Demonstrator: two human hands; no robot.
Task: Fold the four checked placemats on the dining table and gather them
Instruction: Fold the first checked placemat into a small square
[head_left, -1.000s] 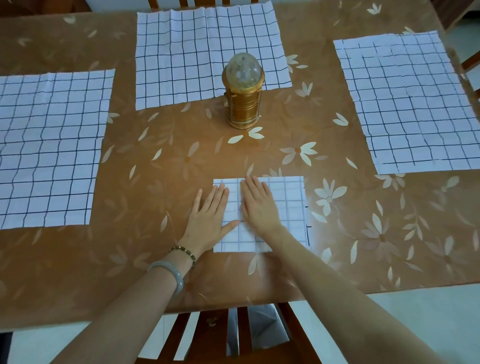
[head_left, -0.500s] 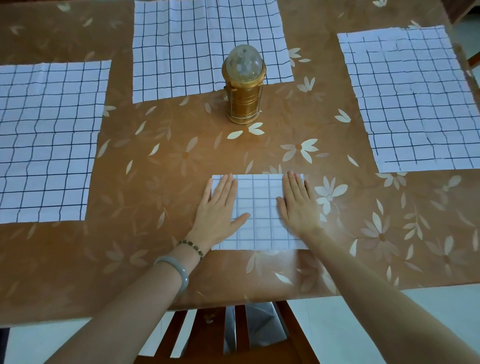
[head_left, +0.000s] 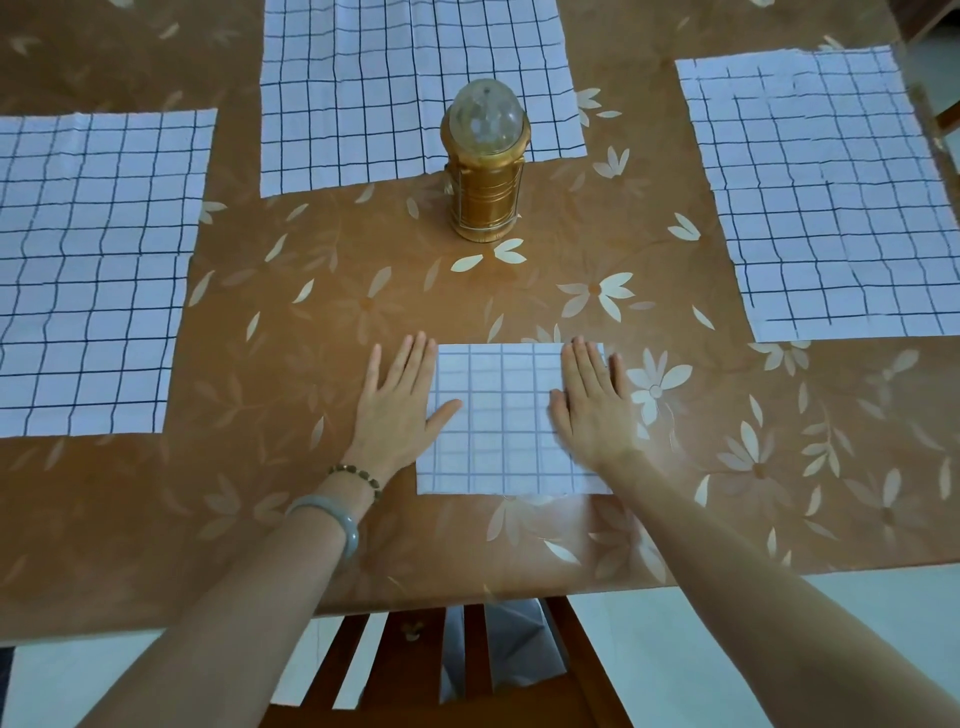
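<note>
A folded checked placemat (head_left: 506, 421) lies flat on the table in front of me, a small white square with faint grid lines. My left hand (head_left: 397, 410) rests flat at its left edge, mostly on the table, thumb on the cloth. My right hand (head_left: 592, 402) lies flat on its right edge, fingers spread. Three unfolded checked placemats lie spread out: one at the left (head_left: 93, 270), one at the far middle (head_left: 405, 88), one at the right (head_left: 826, 192).
A gold lantern with a clear dome (head_left: 485, 166) stands upright in the middle, overlapping the far placemat's near edge. The table (head_left: 291, 322) has a brown floral cover. A wooden chair back (head_left: 457, 670) sits below the near table edge.
Both hands slid apart across the folded placemat, from its middle to its left and right edges. The right hand moved farthest. The placemat stayed flat.
</note>
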